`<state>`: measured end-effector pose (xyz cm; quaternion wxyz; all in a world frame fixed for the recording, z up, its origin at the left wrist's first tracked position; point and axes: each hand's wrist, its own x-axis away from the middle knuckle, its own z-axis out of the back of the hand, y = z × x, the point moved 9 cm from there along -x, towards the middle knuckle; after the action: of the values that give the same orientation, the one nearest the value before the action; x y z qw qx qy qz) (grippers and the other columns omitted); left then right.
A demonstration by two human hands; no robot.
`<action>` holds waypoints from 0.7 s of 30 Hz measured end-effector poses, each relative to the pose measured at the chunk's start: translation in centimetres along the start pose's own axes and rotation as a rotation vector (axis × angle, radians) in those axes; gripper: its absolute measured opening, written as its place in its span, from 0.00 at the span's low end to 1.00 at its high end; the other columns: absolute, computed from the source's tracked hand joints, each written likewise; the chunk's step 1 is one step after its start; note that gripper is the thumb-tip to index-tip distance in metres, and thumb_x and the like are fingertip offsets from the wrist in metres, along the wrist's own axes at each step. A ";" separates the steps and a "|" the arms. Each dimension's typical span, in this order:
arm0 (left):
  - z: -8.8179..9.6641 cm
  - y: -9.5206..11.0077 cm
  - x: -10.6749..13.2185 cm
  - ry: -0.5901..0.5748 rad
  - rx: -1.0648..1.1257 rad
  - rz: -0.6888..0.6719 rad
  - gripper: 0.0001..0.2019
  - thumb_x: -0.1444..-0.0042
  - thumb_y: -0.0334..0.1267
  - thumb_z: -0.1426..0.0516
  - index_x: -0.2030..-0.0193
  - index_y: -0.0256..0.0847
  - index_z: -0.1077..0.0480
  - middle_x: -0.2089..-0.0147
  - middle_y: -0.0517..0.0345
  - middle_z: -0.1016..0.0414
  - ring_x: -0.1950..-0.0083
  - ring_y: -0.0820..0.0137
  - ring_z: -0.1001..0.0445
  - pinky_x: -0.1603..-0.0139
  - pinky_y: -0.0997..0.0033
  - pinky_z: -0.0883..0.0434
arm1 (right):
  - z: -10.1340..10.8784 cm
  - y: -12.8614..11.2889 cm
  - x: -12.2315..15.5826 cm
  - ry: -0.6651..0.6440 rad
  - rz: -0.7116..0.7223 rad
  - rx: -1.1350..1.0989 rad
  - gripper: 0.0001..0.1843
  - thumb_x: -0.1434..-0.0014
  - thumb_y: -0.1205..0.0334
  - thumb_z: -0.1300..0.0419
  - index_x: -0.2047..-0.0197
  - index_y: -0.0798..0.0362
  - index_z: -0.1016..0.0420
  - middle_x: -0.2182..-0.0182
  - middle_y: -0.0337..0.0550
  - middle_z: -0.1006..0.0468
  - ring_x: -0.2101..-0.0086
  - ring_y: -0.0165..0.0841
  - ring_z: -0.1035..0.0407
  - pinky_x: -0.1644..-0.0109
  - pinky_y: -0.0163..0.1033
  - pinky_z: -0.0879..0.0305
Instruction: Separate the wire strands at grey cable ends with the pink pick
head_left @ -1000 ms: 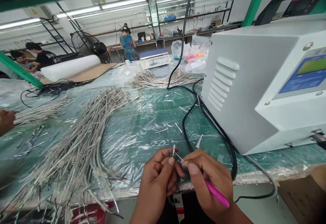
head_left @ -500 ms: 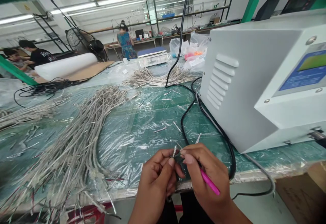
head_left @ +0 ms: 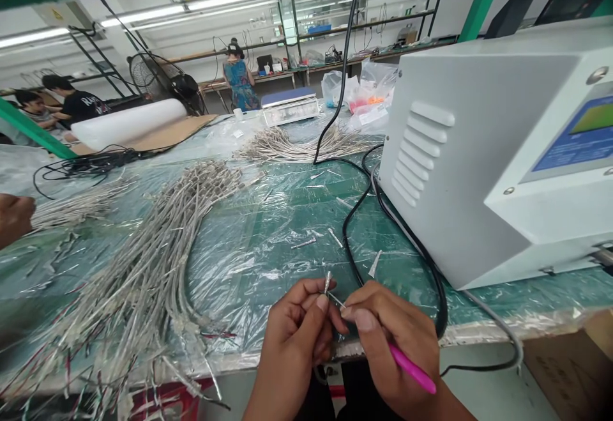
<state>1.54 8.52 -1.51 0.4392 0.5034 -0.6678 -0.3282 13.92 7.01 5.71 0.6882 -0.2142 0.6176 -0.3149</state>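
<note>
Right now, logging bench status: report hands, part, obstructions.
Left hand pinches small metal tip. Right hand holds pink tool against it. Black cable just beyond.

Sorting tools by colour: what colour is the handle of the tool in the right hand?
Pink handle, best seen in the head view.

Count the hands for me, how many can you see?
3. The left hand and right hand meet at the table's near edge around a small metal piece. Another person's hand shows at the far left edge.
</note>
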 end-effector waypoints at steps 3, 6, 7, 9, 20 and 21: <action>0.0 0.2 0.1 0.020 -0.007 -0.011 0.10 0.39 0.38 0.40 0.55 0.35 0.28 0.77 0.64 0.33 0.81 0.84 0.52 0.82 0.82 0.52 | -0.1 0.2 0.1 -0.007 -0.013 0.012 0.11 0.38 0.77 0.48 0.65 0.56 0.28 0.73 0.42 0.27 0.70 0.30 0.30 0.66 0.34 0.33; 0.0 0.3 0.0 0.026 -0.016 -0.011 0.08 0.39 0.38 0.41 0.56 0.35 0.28 0.77 0.64 0.33 0.81 0.84 0.52 0.82 0.83 0.52 | -0.1 0.3 0.2 0.000 -0.021 0.021 0.11 0.37 0.78 0.48 0.64 0.56 0.29 0.71 0.42 0.26 0.68 0.30 0.29 0.65 0.34 0.32; -0.1 0.2 -0.1 0.015 -0.018 -0.004 0.08 0.39 0.38 0.41 0.57 0.35 0.28 0.77 0.64 0.33 0.82 0.84 0.51 0.82 0.83 0.51 | 0.0 0.4 0.2 0.007 -0.021 0.026 0.11 0.37 0.78 0.48 0.64 0.56 0.29 0.71 0.42 0.26 0.68 0.30 0.29 0.65 0.34 0.32; -0.2 0.1 -0.2 -0.011 -0.021 0.002 0.09 0.38 0.39 0.41 0.57 0.35 0.28 0.76 0.64 0.32 0.82 0.84 0.51 0.82 0.83 0.51 | 0.0 0.4 0.2 0.018 -0.020 0.036 0.10 0.37 0.78 0.48 0.64 0.56 0.28 0.71 0.41 0.26 0.68 0.30 0.29 0.64 0.34 0.32; 0.0 -0.4 -0.4 -0.033 -0.076 0.000 0.11 0.37 0.41 0.42 0.54 0.35 0.28 0.74 0.63 0.33 0.80 0.83 0.51 0.80 0.79 0.54 | 0.0 1.0 0.4 0.072 -0.076 0.091 0.11 0.35 0.77 0.48 0.63 0.55 0.28 0.69 0.41 0.27 0.68 0.29 0.31 0.64 0.35 0.34; -0.1 -0.5 -0.4 -0.033 -0.083 -0.001 0.12 0.37 0.42 0.42 0.54 0.35 0.27 0.74 0.63 0.33 0.80 0.83 0.51 0.80 0.79 0.54 | 0.1 1.1 0.5 0.087 -0.092 0.097 0.11 0.35 0.76 0.48 0.64 0.54 0.28 0.70 0.41 0.27 0.69 0.28 0.31 0.65 0.35 0.34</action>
<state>1.81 8.77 -1.99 0.4486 0.4794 -0.6606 -0.3640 14.22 7.47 4.60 0.6549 -0.1949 0.6206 -0.3846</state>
